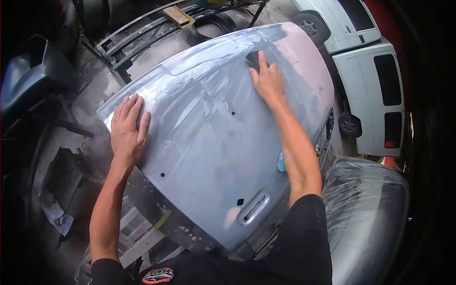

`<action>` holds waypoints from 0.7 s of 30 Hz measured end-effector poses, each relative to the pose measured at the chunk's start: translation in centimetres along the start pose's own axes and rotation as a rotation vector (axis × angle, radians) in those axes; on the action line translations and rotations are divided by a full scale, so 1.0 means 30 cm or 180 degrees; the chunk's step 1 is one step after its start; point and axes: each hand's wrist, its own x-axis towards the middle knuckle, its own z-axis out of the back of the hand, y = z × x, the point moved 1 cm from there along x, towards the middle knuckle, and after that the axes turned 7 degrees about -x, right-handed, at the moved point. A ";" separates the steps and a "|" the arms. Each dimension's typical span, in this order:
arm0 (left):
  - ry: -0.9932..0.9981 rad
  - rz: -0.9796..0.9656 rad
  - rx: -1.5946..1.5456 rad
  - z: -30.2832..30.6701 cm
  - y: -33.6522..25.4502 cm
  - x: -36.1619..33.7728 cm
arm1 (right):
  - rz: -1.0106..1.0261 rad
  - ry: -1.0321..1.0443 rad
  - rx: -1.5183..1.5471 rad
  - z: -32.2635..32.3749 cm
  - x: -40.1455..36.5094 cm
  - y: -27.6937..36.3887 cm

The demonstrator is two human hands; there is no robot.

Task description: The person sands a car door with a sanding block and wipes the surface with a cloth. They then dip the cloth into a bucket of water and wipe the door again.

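Note:
A large grey-primed car door panel point(204, 147) lies across the view, with pale streaks and smears over its upper part. It has a recessed handle point(254, 207) near its lower end and several small dark holes. My left hand point(127, 126) rests flat on the panel's left edge, fingers stretched out and holding nothing. Up near the far edge, my right hand point(269, 81) presses a dark grey piece like sandpaper point(254, 61) against the surface. Motion blurs that piece, and part of it is hidden under the fingers.
White vehicles point(368, 95) stand at the upper right. A plastic-wrapped part point(363, 209) sits at lower right, beside the panel. A metal frame point(137, 40) and a tire point(209, 32) lie behind it. A dark bumper point(28, 80) is at the left. Blue cloth point(281, 162) shows beyond my right forearm.

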 end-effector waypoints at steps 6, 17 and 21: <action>0.0018 -0.0002 0.0048 0.001 -0.008 0.003 | 0.0416 0.0399 0.0033 0.135 -0.433 0.174; 0.0134 0.0136 0.0054 0.009 -0.003 -0.001 | 0.0339 -0.0073 0.0095 0.039 -0.145 0.092; 0.0161 0.0117 0.0039 0.009 -0.004 0.002 | 0.0838 -0.0128 0.0271 0.113 -0.360 0.135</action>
